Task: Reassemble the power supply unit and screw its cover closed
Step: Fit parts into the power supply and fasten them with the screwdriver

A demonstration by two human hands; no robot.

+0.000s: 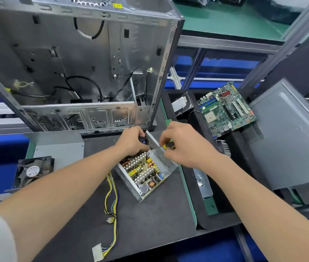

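We had the power supply unit (146, 174) lying open on the worktop (149, 220), board bare, just below and between both hands. Our right hand (182, 146) had its grip pinched on the yellow handle of the screwdriver (168, 145). The shaft ran nearly level, leftward from that grip to the unit's far corner. There our left hand (132, 142) curled its grip round a dark part (142, 139), perhaps a socket; we could not tell. The grey sheet we took for the cover (59, 148) lay well left of both grips, nearer the left one, which we judged better placed to fetch it.
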